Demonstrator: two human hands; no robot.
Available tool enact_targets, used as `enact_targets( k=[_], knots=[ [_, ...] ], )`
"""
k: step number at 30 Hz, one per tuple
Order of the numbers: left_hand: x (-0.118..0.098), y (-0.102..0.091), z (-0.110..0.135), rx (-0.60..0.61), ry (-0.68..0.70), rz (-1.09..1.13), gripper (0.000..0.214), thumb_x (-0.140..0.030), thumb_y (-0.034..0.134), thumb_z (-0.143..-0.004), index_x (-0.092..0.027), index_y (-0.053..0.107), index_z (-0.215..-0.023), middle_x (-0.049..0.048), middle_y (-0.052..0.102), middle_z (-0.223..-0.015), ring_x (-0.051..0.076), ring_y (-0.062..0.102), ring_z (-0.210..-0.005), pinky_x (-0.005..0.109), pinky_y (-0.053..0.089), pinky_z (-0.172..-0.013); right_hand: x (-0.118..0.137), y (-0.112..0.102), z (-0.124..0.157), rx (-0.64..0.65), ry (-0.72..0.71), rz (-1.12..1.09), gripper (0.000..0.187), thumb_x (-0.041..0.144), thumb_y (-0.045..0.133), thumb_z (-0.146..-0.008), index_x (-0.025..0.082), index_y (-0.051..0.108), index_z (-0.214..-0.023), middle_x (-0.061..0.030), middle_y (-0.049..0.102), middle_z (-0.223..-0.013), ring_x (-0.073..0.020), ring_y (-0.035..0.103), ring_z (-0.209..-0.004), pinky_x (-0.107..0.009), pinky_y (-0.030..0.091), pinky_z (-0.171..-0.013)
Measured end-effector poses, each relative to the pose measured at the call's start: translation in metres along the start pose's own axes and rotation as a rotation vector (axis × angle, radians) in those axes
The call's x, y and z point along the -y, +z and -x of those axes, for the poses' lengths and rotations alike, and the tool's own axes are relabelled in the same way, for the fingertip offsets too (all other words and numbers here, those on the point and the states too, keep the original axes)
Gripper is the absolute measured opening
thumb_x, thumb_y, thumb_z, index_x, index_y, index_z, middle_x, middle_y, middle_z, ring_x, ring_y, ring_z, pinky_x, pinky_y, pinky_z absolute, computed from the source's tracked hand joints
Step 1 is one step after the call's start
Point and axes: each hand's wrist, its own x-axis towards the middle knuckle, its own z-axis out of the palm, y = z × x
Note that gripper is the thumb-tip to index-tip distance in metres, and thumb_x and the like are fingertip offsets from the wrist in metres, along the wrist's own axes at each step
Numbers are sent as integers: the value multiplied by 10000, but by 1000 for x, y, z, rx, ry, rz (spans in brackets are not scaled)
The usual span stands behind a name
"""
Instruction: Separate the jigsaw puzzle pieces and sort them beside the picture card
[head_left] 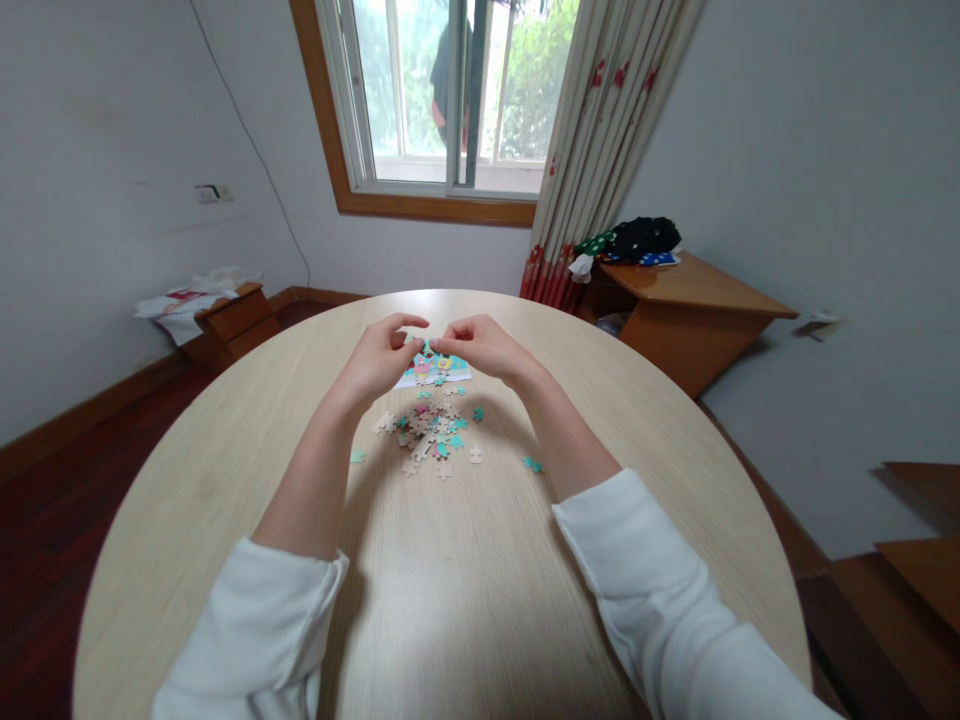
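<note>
On the left of the round table (217, 450), a pale green jigsaw piece (358, 456) lies apart from the rest, near the left forearm; a drop of that arm could drag it along. The left hand (386, 355) hangs beyond the pile, its index finger stretched out above the thumb with a narrow gap between them; whether the thumb pinches anything, I cannot tell. In the middle lies the pile of puzzle pieces (427, 425), some pale side up, others teal, several overlapping, so a lowered wrist could well scatter it. Just behind it is the picture sheet (454, 373), teal with pink and yellow figures, partly hidden by the fingers; being thin, it would probably slide if a palm brushed its edge. The right hand (480, 345) faces the left, thumb and fingers drawn close together, their tips near the left thumb; a small piece could be there, but it is too small to be sure. If one is, a loose pinch might let it fall onto the sheet. Farthest right, a teal piece (533, 464) lies just beside the right forearm, where a sweep of the arm could push it farther from the pile.
</note>
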Motion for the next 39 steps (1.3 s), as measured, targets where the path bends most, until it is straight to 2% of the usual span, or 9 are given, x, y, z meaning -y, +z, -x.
enact_targets(
  k=[3,7,12,18,22,26,29,33,39],
  knots=[
    [1,-1,-1,-23,11,-1,190,-161,597,-726,-145,649,-908,-43,457,-492,104,436,-495,232,318,-497,-2,0,-1,0,5,12,320,265,654,-794,164,475,-548,68,367,-509,-58,296,-510,-234,203,-483],
    [2,-2,-1,-42,20,52,183,-214,625,-703,-135,657,-866,-28,497,-523,111,476,-523,245,355,-527,-6,-3,-3,37,-26,-5,345,379,692,-762,164,499,-574,61,394,-524,-66,320,-529,-231,223,-490],
    [-2,-4,1,-28,1,203,218,-256,664,-674,-124,657,-848,-18,527,-560,102,483,-542,253,389,-563,-5,-5,-2,46,-82,-97,408,529,705,-704,161,542,-637,41,462,-592,-82,374,-589,-231,276,-533],
    [-4,-5,1,10,-39,296,147,-225,668,-681,-126,652,-790,17,607,-626,86,475,-543,242,392,-558,1,-6,2,52,-125,-194,469,617,693,-670,174,542,-670,48,442,-613,-85,352,-601,-231,277,-545],
    [1,-5,-1,10,-92,235,109,-208,660,-694,-132,647,-771,20,617,-620,87,478,-531,245,389,-555,0,-8,1,52,-118,-216,458,613,675,-703,185,521,-661,59,380,-589,-85,321,-578,-229,264,-533],
    [4,-5,-2,3,-127,209,117,-202,658,-697,-147,653,-801,24,639,-668,97,525,-570,248,405,-587,-2,-8,1,69,-94,-211,441,590,685,-710,175,543,-669,49,425,-605,-83,356,-585,-226,277,-542],
    [2,-4,-1,36,-147,220,77,-222,654,-712,-154,647,-747,23,642,-689,111,567,-628,254,431,-632,-3,-6,1,92,-55,-187,432,574,693,-704,163,563,-669,45,454,-595,-84,375,-586,-230,287,-547],
    [-1,-3,1,95,-154,229,116,-244,647,-729,-149,619,-669,19,615,-641,115,560,-634,257,451,-651,-3,-5,2,89,-29,-147,417,547,700,-698,150,573,-671,46,469,-588,-78,361,-572,-237,279,-541],
    [0,-5,1,89,-127,173,113,-231,669,-700,-142,614,-656,8,599,-619,110,545,-623,257,433,-647,-4,-6,0,62,-23,-66,380,504,696,-707,154,561,-652,40,474,-591,-81,362,-580,-240,268,-535]
  ],
)
